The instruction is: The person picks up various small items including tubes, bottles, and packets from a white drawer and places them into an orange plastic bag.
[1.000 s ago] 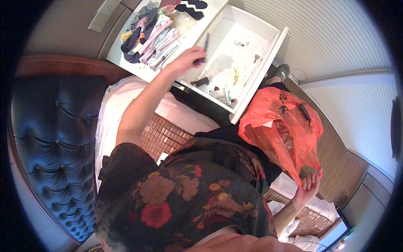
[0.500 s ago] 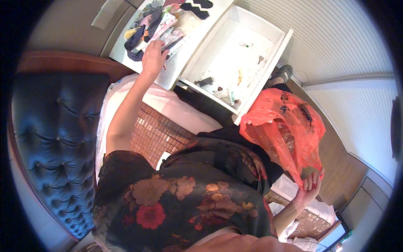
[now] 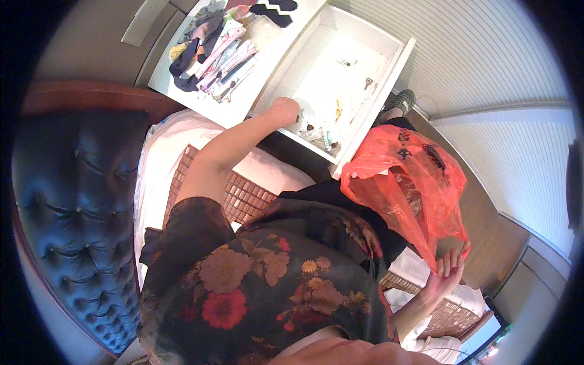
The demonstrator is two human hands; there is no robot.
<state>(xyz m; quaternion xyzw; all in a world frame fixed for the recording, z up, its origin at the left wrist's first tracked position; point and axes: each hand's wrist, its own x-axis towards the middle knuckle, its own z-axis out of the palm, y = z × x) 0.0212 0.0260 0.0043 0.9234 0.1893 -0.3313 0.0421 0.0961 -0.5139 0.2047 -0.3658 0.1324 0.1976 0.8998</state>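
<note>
My left hand (image 3: 285, 112) reaches over the near left edge of an open white drawer (image 3: 356, 33), its fingers curled inward. What lies under those fingers is mostly hidden; the small dark object seen there earlier is now covered by the hand. Close beside it in the drawer lie a small tube (image 3: 327, 139) and other little bits. A metal key-like piece (image 3: 368, 83) rests farther right. Low on the right, my right hand (image 3: 447, 267) is closed on the edge of a thin red plastic bag (image 3: 438, 201), which hangs with its mouth partly open beside the drawer.
On the white cabinet top (image 3: 248, 100) lie bundled socks (image 3: 198, 45), several slim packets (image 3: 228, 67) and black zigzag-edged pieces (image 3: 272, 14). A bed with a woven mat (image 3: 243, 198) and a dark tufted headboard (image 3: 79, 213) is at the left. A striped slipper (image 3: 401, 102) shows beyond the drawer.
My left hand has moved right and down from the packets on the cabinet top into the drawer, its fingers now curled. The right hand keeps its grip on the bag.
</note>
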